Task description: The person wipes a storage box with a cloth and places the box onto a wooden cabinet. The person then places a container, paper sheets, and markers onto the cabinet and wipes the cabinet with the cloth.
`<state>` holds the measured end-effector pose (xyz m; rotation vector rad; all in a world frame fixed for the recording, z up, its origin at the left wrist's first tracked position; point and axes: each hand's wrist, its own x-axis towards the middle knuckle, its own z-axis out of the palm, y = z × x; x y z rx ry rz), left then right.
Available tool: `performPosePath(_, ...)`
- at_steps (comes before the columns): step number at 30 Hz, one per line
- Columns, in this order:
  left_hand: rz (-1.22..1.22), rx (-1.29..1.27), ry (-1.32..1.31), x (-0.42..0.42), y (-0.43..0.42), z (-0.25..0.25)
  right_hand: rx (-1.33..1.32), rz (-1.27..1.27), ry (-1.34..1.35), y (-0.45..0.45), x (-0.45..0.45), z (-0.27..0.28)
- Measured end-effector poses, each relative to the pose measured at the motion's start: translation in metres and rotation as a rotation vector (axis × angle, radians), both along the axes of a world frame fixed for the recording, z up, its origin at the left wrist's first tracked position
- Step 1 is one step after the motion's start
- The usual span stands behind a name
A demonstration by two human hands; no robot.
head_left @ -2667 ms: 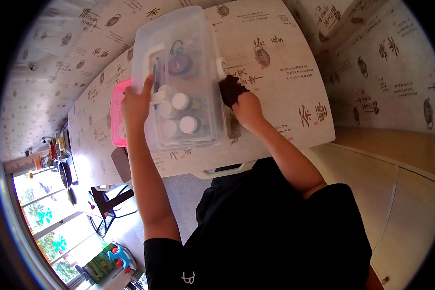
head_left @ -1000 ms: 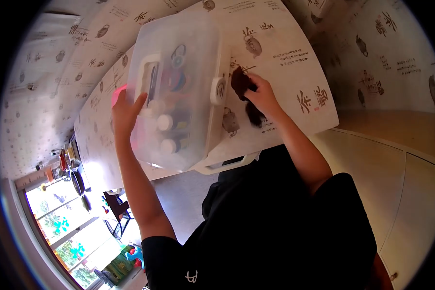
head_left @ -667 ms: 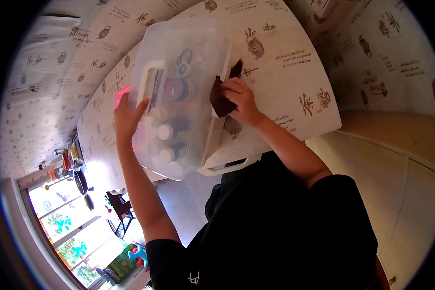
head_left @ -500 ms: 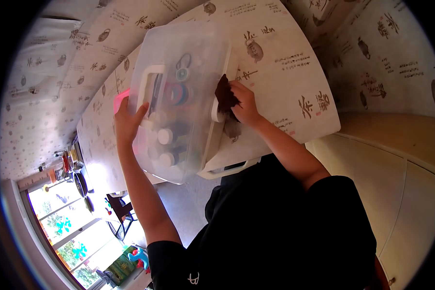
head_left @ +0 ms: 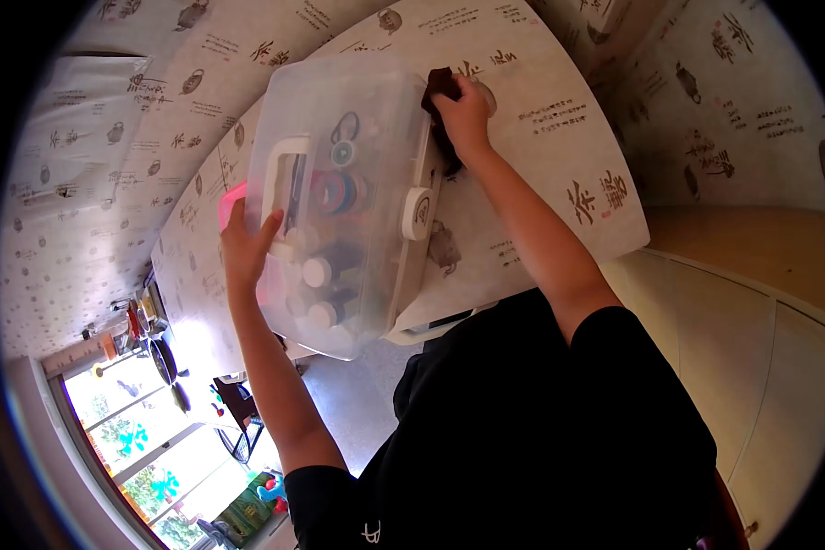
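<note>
A clear plastic storage box with a white carrying handle sits tilted on the patterned table. Through its cloudy wall I make out white-capped bottles and a blue and pink roll. My left hand grips the box on its handle side, thumb by the handle and fingers by a pink part. In my right hand is a bunched dark brown cloth, at the upper end of the box's right side. A white latch shows on that side.
The table wears a cover printed with teapots and characters. Cream cabinets stand at the right. At the lower left are a bright window and a dark chair.
My right hand has slid the brown cloth up along the box's side, away from my body, and the latch is now uncovered. My left hand keeps its place on the box.
</note>
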<state>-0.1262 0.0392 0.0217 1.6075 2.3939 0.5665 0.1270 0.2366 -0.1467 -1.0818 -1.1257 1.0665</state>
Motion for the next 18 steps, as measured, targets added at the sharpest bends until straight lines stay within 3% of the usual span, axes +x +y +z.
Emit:
performPosePath(2, 0.015, 0.005, -0.016, 0.002, 0.0, 0.0, -0.145, 0.021, 0.065, 0.004, -0.005, -0.004)
performPosePath(5, 0.033, -0.012, 0.0, 0.003, 0.002, 0.001, -0.113, 0.004, -0.037, -0.035, 0.002, 0.003)
performPosePath(8, 0.01, 0.04, 0.004, 0.0, 0.001, -0.004, -0.126, 0.172, -0.003, -0.083, 0.009, -0.019)
performPosePath(10, 0.018, 0.023, -0.022, 0.001, 0.002, -0.003, -0.229, 0.371, 0.451, -0.098, 0.013, -0.025)
performPosePath(18, 0.009, 0.02, -0.024, -0.003, -0.001, -0.005, -0.387, 0.629, 0.476, -0.095, 0.03, -0.028)
